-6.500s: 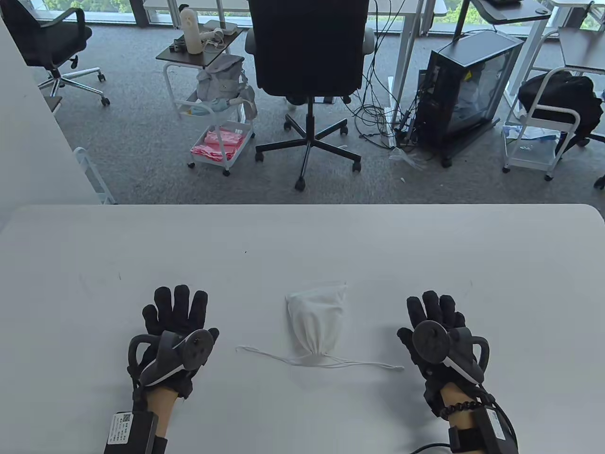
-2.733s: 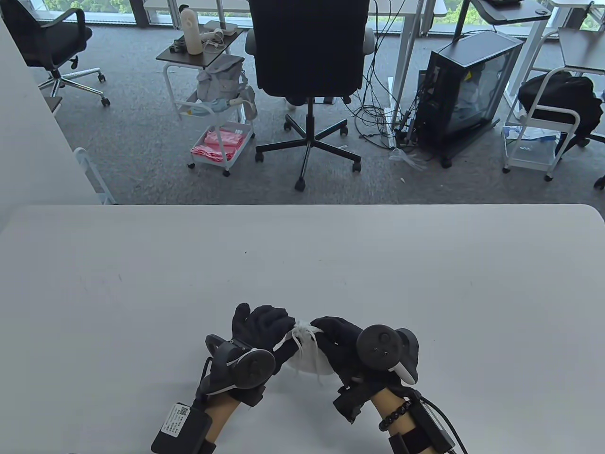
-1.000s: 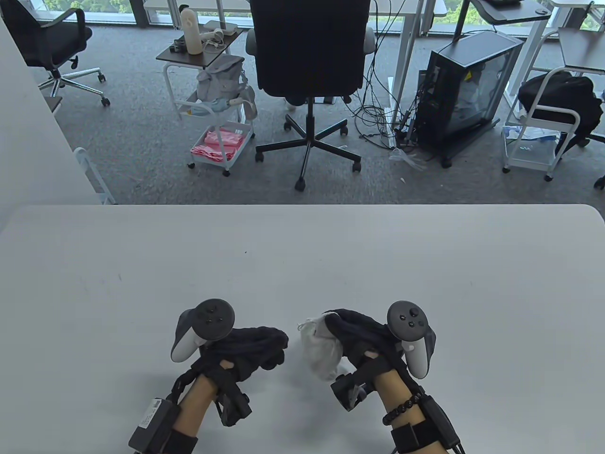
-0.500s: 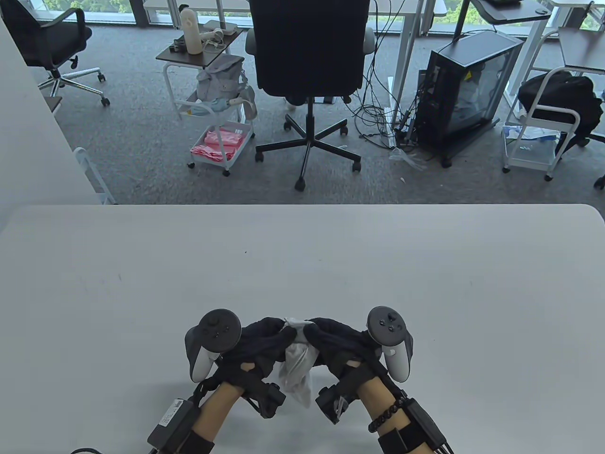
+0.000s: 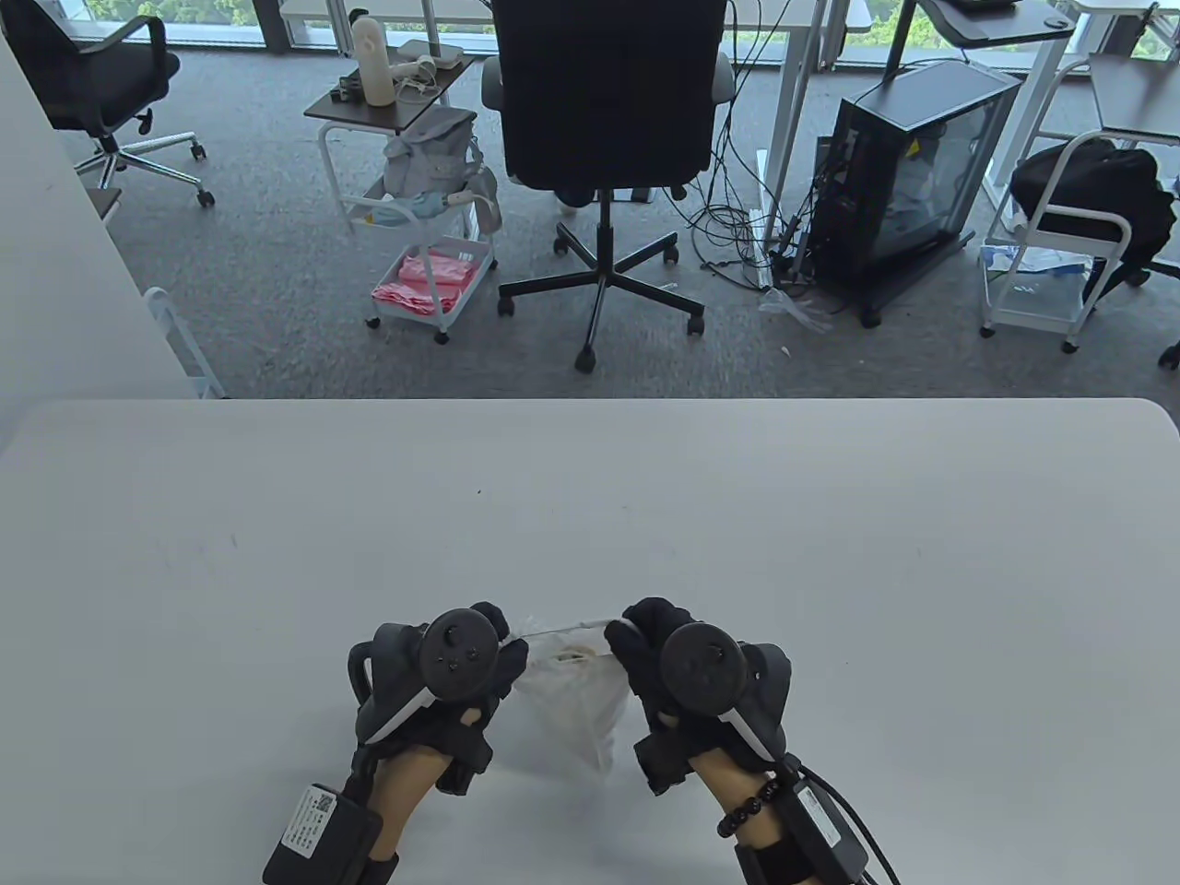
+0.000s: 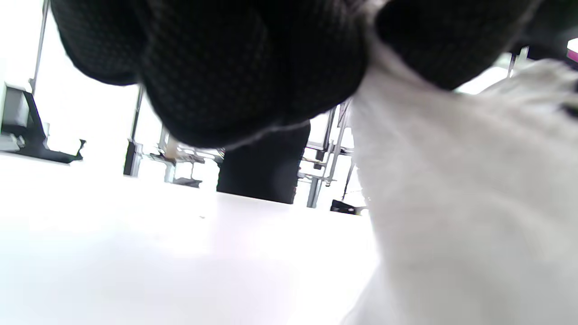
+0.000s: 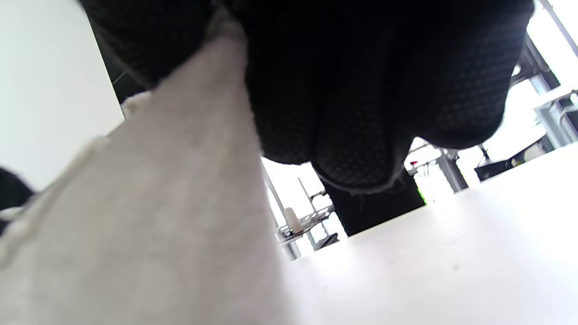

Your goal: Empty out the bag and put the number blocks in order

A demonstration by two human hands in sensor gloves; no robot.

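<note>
1. Near edge of the table (image 5: 277,516): the left hand (image 5: 452,682) and right hand (image 5: 682,682) both pinch the white bag (image 5: 576,701) with curled fingers (image 6: 253,72).
2. Its mouth is stretched open between them.
3. Beyond the table stands a black office chair (image 5: 604,92).

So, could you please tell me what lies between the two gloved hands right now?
In the table view, the white bag hangs between the left hand and right hand, each gripping one side of its stretched mouth.
</note>
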